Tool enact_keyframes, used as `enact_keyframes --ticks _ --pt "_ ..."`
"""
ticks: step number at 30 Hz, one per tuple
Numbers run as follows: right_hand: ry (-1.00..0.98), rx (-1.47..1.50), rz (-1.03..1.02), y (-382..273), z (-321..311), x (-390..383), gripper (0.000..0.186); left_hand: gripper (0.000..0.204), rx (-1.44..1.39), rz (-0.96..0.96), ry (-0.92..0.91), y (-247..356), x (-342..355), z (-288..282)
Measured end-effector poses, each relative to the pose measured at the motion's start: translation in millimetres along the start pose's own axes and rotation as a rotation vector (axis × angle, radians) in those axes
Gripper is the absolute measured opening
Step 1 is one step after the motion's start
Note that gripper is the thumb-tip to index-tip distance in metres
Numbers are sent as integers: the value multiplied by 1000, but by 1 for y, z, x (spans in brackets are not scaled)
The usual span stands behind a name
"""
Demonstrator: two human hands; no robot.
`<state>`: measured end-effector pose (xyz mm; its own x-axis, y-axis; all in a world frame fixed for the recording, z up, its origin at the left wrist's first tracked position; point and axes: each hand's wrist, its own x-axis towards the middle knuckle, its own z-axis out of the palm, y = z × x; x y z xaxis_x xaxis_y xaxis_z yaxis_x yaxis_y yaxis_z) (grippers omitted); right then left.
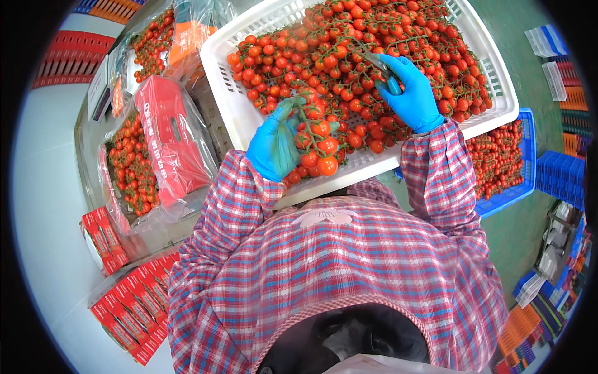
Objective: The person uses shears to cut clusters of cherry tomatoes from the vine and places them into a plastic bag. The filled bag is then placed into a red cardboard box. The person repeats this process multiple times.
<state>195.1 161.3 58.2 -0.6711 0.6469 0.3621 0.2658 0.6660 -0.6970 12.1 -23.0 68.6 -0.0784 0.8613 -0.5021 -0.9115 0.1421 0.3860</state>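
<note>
Tomato cluster [321, 146], qty 1: over near edge of one white crate [509, 106], clamped at top between fingers of left hand [272, 144]. In right hand [411, 93], fingers closed: one snips [374, 60]. One blue crate [529, 149], right; two plastic-wrapped boxes [165, 134], left.

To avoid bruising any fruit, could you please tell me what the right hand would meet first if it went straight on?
Probably the vine cherry tomatoes beyond the scissors in the right hand, though depth is unclear.
</note>
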Motion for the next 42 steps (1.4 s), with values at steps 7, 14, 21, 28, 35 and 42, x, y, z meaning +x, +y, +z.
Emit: enact_keyframes --ticks 7,14,21,28,35,42 --pt "-268 114 -75 -23 -15 -3 39 71 253 50 -242 -2 -13 9" --pt "-604 -229 -50 -47 -31 -6 37 85 759 236 -118 7 -12 4" --pt "-645 -82 -25 -43 -20 -4 35 89 865 284 -226 5 -11 -6" --pt "-631 -203 116 -39 -5 -1 38 63 930 247 -124 25 -23 -28" --pt "-565 81 48 -13 19 -6 50 32 70 1201 30 126 -116 -126" --pt "-584 77 128 -12 20 -2 49 63 512 874 978 206 -124 -236"
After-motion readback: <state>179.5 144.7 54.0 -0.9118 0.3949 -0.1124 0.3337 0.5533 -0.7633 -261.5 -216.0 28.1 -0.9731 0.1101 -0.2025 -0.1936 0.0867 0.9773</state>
